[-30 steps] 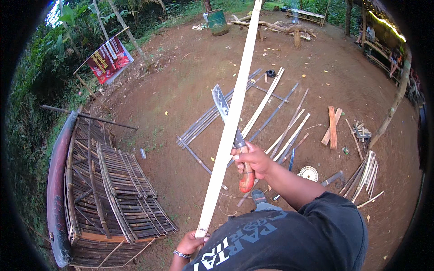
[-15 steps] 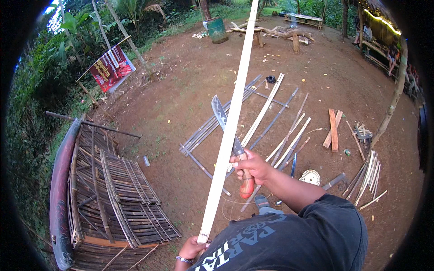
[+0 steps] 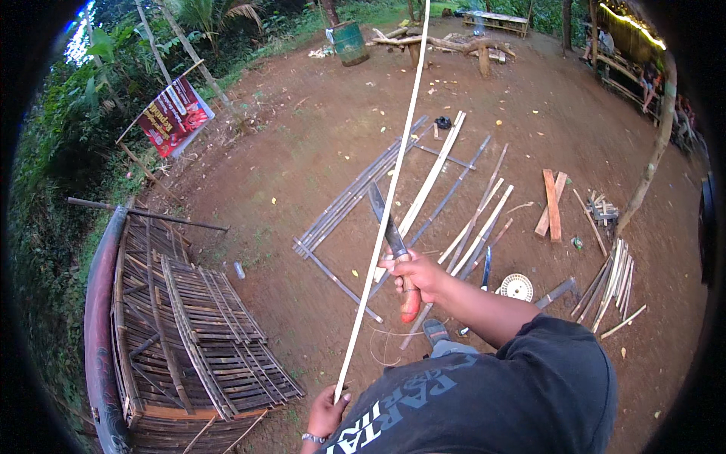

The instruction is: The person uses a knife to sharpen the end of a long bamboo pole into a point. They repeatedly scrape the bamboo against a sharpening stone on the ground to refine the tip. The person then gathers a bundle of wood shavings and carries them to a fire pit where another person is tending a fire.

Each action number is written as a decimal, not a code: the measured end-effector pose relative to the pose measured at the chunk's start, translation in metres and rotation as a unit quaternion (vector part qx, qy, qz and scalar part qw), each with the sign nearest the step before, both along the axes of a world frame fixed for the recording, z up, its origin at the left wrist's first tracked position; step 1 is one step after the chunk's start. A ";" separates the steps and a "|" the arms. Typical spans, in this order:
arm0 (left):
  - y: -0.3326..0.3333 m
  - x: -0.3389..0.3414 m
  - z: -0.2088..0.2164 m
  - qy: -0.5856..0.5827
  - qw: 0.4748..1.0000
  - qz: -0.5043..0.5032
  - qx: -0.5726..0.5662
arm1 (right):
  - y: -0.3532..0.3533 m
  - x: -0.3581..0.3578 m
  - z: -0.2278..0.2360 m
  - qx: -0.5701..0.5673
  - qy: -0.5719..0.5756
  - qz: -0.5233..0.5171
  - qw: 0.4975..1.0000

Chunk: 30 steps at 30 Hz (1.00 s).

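A long pale split-bamboo strip (image 3: pixel 355 346) runs from near my body up past the top of the view, its narrow edge turned up. My left hand (image 3: pixel 327 413) grips the strip's near end at the bottom. My right hand (image 3: pixel 418 277) is closed round the red-brown wooden handle of a machete (image 3: pixel 395 237). The dark blade points up and to the left, with its middle crossing behind the strip. Beside the strip, the fingers of this hand come close to it; whether they touch it I cannot tell.
A bamboo frame (image 3: pixel 311 255) and loose strips (image 3: pixel 482 228) lie on the dirt ahead. Two brown planks (image 3: pixel 553 208), a white round basket (image 3: pixel 516 287) and a bundle of sticks (image 3: pixel 616 280) are at the right. Slatted bamboo panels (image 3: pixel 204 333) stand at the left.
The strip has turned from its broad face to its narrow edge, still in my left hand. The machete stays in my right hand, its blade slightly lower beside the strip.
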State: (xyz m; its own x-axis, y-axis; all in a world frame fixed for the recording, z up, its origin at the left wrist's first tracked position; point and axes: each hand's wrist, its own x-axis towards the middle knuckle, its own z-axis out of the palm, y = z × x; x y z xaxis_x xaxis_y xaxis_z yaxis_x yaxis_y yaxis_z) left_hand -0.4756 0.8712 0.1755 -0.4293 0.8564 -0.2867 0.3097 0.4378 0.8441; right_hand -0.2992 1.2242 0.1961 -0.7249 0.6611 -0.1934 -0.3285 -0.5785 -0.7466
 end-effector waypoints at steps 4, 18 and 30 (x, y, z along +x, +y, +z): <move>0.006 -0.019 -0.026 -0.255 0.962 -0.034 -0.097 | 0.001 0.014 -0.061 -0.050 -0.104 -0.053 0.992; 0.090 -0.039 -0.076 -0.376 0.894 -0.110 -0.216 | 0.019 0.109 -0.189 -0.138 -0.293 -0.105 0.940; 0.259 -0.036 -0.083 -0.482 0.823 -0.153 -0.260 | 0.062 0.160 -0.234 -0.152 -0.364 -0.115 0.912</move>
